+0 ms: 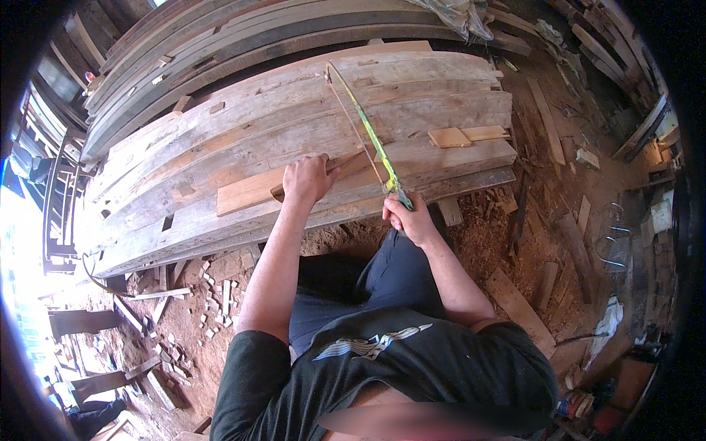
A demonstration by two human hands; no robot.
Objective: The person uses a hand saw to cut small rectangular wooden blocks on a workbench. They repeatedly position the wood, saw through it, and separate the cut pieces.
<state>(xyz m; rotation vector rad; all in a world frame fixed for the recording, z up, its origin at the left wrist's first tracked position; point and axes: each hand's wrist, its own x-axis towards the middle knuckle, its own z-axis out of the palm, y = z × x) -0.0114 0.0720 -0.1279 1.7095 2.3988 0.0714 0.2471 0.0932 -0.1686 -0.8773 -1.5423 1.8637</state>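
Observation:
My right hand [410,219] is closed round the handle of a bow saw with a yellow-green curved frame [362,117]. Its thin blade stretches away from me and crosses the right end of a light brown board [250,192]. Whether the teeth touch the wood, I cannot tell. My left hand [307,178] grips this board from above, with its fingers over the far side and the thumb toward the saw. The board lies slanted on a thick stack of weathered planks [220,132]. Part of the board is hidden under my left hand.
Two short light offcuts [450,137] rest on the planks to the right of the saw. Long stacked timbers [294,33] line the far side. Small wood blocks [209,305] litter the dirt floor at left; shavings and loose boards [521,305] cover it at right.

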